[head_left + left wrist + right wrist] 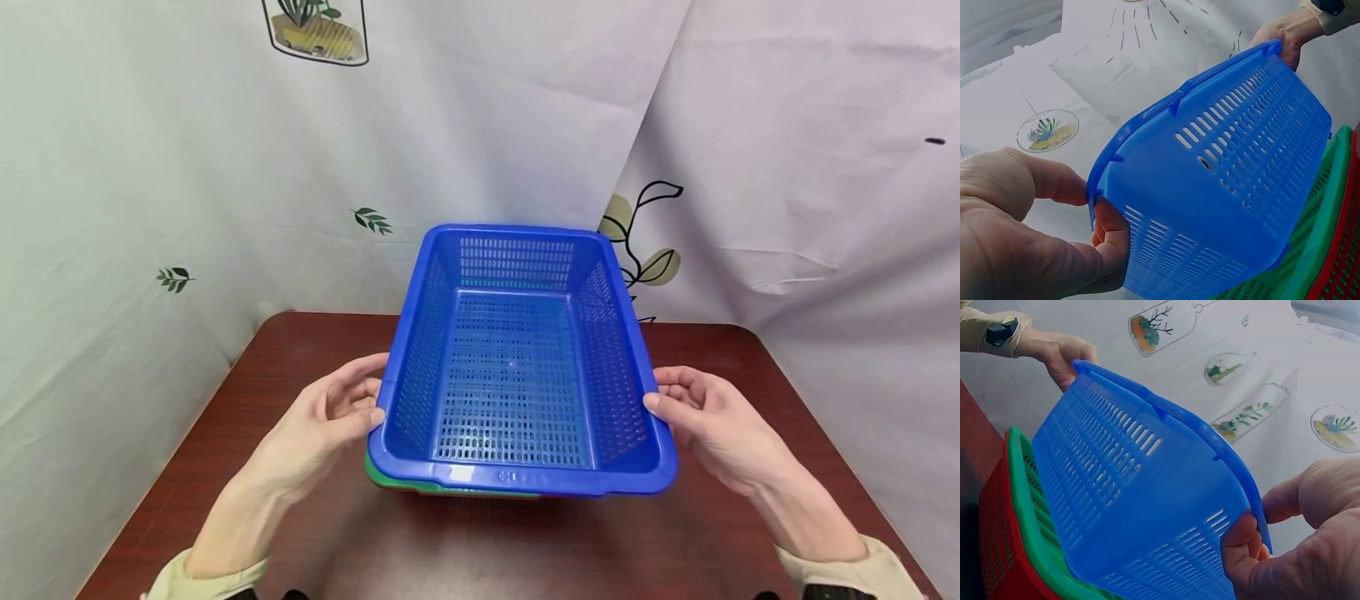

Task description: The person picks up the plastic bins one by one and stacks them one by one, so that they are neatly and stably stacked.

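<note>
A blue plastic basket with slotted walls is held tilted above the table, its open side toward the head camera. My left hand pinches its left rim, thumb on top and fingers curled underneath. On the opposite rim, my right hand grips the same way. Below it, a green basket sits inside a red basket; the blue one's lower part reaches into the green one. In the head view both lower baskets are mostly hidden, with only a green edge and a sliver of red showing.
The dark red-brown wooden table lies under the baskets. White cloth printed with plants and jars hangs behind and along both sides of it.
</note>
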The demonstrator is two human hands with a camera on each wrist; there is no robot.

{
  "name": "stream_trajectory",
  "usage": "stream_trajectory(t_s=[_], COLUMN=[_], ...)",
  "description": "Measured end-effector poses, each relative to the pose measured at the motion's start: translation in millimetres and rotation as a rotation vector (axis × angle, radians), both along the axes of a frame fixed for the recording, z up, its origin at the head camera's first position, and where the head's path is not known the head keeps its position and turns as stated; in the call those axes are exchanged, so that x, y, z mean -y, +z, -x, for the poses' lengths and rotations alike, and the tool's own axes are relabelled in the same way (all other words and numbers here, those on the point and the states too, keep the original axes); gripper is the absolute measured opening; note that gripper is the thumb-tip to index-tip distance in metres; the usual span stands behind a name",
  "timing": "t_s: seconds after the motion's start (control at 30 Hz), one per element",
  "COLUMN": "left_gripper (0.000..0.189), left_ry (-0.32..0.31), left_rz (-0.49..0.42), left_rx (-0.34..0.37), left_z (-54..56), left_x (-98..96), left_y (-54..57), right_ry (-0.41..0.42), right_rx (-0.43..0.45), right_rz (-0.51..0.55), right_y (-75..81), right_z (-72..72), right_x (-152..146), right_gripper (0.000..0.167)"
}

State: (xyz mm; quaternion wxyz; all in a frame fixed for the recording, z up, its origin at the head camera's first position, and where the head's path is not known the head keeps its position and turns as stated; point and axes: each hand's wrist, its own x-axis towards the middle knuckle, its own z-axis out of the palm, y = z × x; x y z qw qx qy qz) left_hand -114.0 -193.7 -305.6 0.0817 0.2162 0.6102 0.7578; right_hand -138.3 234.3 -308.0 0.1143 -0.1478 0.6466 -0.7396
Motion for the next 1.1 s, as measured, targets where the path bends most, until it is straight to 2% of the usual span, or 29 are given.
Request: stream_trajectory(t_s=[0.2, 0.63, 1.1], left_gripper=[0.053, 0.054, 0.059], left_ry=[-0.013, -0.022, 0.012], left_rz=[-0.001, 0.011, 0.083], left_rx=[-0.013, 0.017, 0.063], left_z=[1.0, 5.6, 13.6], left_x=[5.3, 16.2, 21.7], left_y=[-4.5, -9.5, -18.3], right_ry=[-0.014, -0.053, -0.104], right_rx=[0.013, 0.063, 0.075], right_rz=[-0.029, -0.092, -0.176], right_y=[3.0, 2.5, -3.2], right_z=[-1.2, 0.9, 5.0], right_x=[6, 21, 31], right_gripper=[0.022, 0.031, 0.038])
